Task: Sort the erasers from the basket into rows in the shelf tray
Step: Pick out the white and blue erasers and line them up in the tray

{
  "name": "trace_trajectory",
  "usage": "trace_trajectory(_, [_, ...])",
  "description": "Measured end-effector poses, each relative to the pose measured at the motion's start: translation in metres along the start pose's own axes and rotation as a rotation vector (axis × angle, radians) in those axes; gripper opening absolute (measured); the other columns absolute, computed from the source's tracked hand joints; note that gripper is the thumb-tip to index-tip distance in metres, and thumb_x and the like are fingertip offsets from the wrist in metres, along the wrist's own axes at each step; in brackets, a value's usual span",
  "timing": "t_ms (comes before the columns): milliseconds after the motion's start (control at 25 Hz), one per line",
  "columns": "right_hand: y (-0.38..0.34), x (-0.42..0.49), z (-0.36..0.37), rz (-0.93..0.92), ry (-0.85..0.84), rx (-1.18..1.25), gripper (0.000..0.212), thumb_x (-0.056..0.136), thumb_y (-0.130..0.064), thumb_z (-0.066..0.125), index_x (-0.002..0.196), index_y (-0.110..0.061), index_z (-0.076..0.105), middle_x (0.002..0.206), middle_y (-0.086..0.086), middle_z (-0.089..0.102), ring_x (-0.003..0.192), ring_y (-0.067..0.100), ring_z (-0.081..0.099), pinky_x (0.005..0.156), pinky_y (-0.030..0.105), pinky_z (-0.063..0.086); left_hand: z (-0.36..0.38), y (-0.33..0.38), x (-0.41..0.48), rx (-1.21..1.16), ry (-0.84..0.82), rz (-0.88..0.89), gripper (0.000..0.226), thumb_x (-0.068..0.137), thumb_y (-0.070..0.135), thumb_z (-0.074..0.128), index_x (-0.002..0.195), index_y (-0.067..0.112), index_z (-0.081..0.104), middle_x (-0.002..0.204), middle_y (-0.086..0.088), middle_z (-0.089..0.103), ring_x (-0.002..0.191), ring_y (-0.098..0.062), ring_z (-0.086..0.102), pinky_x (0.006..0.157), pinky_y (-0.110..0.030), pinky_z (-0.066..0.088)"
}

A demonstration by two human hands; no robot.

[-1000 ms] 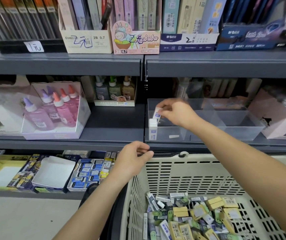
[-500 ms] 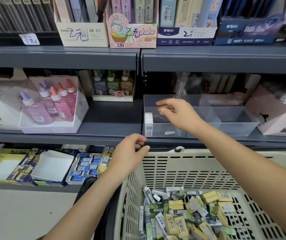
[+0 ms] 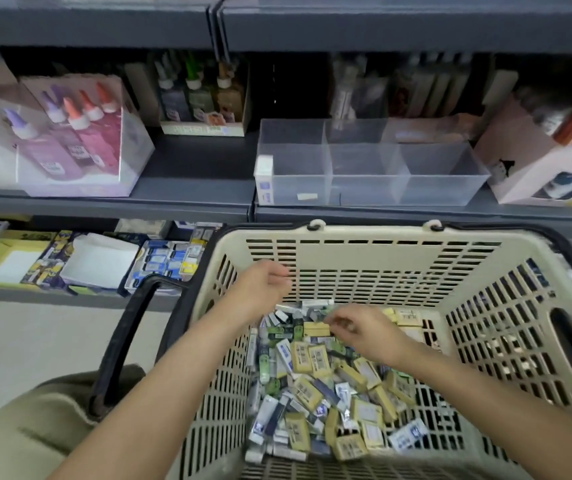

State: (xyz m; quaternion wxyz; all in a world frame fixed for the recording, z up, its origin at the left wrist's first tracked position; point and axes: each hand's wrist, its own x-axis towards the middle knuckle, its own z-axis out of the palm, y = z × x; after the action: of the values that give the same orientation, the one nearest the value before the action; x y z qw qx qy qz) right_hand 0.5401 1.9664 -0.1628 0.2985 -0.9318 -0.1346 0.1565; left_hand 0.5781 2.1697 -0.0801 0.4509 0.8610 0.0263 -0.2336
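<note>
Holds the right hand low in the beige plastic basket, fingertips curled onto the heap of wrapped erasers; too blurred to tell whether pinching one. Hovers the left hand loosely curled and empty near the basket's left wall. Suggests small, light, firm blocks in slick sleeves, best pinched across the long sides. Shows beyond, on the shelf, a clear divided tray with one white eraser upright in its front left corner.

left hand over basket | right hand on erasers | tray: upright eraser
</note>
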Motion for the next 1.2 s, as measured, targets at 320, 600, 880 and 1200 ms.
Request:
trace_trajectory(320, [-0.013,0.065,0.051,-0.04,-0.153,-0.267,0.058,0.088,-0.026,0.056,0.142,-0.023,0.034,0.144,0.001,0.039,0.131,0.023,0.036,0.104,0.039,0.037,0.065,-0.059,0.027,-0.09,0.296,-0.245,0.014,0.088,-0.003,0.043,0.087,0.005,0.055,0.079,-0.01,0.058,0.078,-0.027,0.058,0.065,-0.031,0.044])
trace_trajectory(600, [0.015,0.048,0.031,0.031,-0.123,-0.194,0.052,0.088,-0.005,0.043,0.133,-0.03,0.044,0.132,0.001,0.05,0.117,0.019,0.047,0.095,0.033,0.044,0.063,-0.083,0.044,-0.097,0.052,-0.237,0.047,0.081,-0.002,0.063,0.123,0.009,0.046,0.112,-0.01,0.06,0.105,-0.023,0.058,0.094,-0.036,0.048])
trace_trajectory(880, [0.006,0.021,0.021,-0.138,0.004,-0.236,0.032,0.088,-0.03,0.053,0.118,-0.022,0.056,0.119,-0.001,0.052,0.114,0.018,0.047,0.094,0.033,0.04,0.057,-0.043,0.018,0.101,-0.212,-0.199,0.048,0.088,0.006,0.058,0.134,0.012,0.043,0.133,-0.008,0.053,0.109,-0.021,0.056,0.094,-0.033,0.047])
trace_trajectory(1200, [-0.037,0.033,0.086,-0.393,-0.312,-0.581,0.069,0.078,-0.069,0.046,0.138,-0.04,0.03,0.143,0.002,0.035,0.132,0.028,0.026,0.103,0.046,0.025,-0.018,-0.024,-0.056,0.161,0.425,0.368,0.021,0.093,0.014,0.053,0.111,0.02,0.062,0.102,0.012,0.064,0.091,0.003,0.057,0.084,-0.01,0.044])
